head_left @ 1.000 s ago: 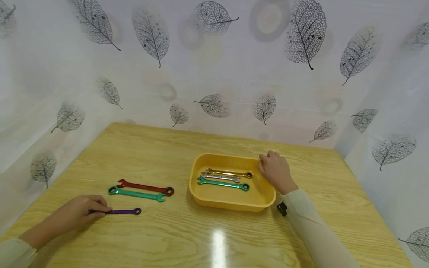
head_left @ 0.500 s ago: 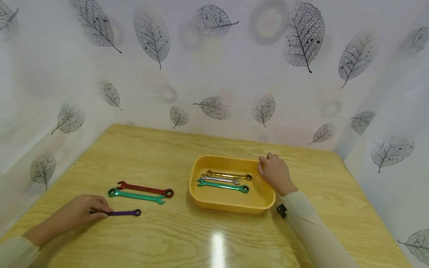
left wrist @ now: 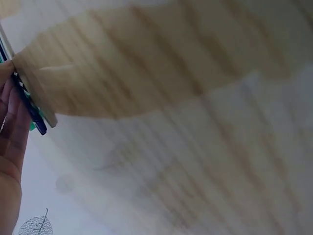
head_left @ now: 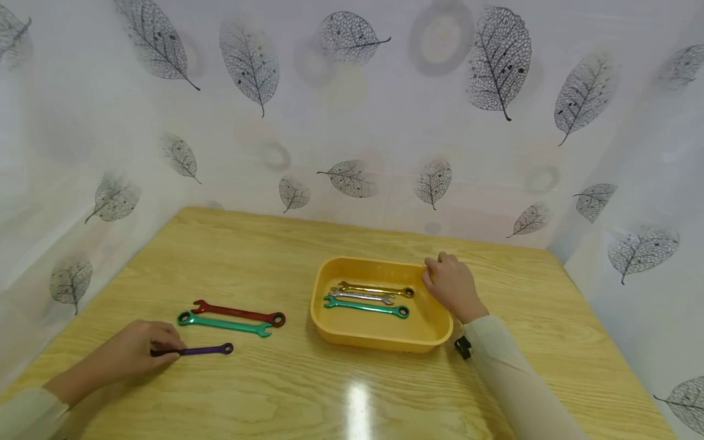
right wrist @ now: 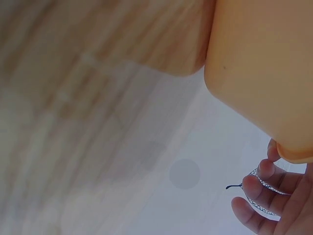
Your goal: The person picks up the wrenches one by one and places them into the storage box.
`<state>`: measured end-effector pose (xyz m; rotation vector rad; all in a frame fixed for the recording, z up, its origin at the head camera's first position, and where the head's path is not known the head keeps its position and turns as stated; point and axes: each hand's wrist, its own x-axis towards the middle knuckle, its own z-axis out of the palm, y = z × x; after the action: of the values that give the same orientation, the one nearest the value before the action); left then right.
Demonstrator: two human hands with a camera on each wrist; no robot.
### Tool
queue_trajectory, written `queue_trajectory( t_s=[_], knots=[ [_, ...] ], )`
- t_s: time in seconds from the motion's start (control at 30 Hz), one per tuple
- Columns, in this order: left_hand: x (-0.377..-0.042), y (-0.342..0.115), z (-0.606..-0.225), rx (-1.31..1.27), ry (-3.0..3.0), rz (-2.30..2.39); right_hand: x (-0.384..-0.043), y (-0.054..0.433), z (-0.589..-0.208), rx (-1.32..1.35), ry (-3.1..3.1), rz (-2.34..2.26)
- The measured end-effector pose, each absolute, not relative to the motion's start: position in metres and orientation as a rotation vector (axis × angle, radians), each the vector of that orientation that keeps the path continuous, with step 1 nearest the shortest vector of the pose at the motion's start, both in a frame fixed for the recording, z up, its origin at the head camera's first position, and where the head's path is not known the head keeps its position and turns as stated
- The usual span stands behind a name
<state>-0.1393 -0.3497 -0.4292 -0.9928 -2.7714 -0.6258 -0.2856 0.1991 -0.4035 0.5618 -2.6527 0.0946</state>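
In the head view my left hand (head_left: pixel 132 349) is at the left of the table and pinches a purple combination wrench (head_left: pixel 206 350) by its near end, the ring end pointing right. The left wrist view shows the dark wrench (left wrist: pixel 30 105) along the fingers. Just beyond lie a red wrench (head_left: pixel 239 312) and a green wrench (head_left: pixel 225 322), side by side. My right hand (head_left: pixel 452 286) grips the far right rim of a yellow plastic bin (head_left: pixel 379 341). Inside the bin rest a gold wrench (head_left: pixel 376 289), a silver wrench (head_left: pixel 363 296) and another green wrench (head_left: pixel 367 307).
The wood-grain table (head_left: pixel 275 397) reaches back to a white leaf-print curtain (head_left: pixel 352 110), which also runs along both sides. A small black object (head_left: pixel 463 346) sits by the right sleeve, near the bin's right front corner.
The head view has tilted up slightly. My left hand has edged a little to the right with the purple wrench. The right hand and the bin look unmoved.
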Motion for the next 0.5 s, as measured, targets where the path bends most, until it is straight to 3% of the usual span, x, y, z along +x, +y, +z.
queue_trajectory(
  t_s=[0.5],
  knots=[
    [-0.1406,-0.3544,-0.4355,-1.005,-2.658,-0.69,-0.2861,0.1999,-0.4038,0.568,-2.67,0.106]
  ],
)
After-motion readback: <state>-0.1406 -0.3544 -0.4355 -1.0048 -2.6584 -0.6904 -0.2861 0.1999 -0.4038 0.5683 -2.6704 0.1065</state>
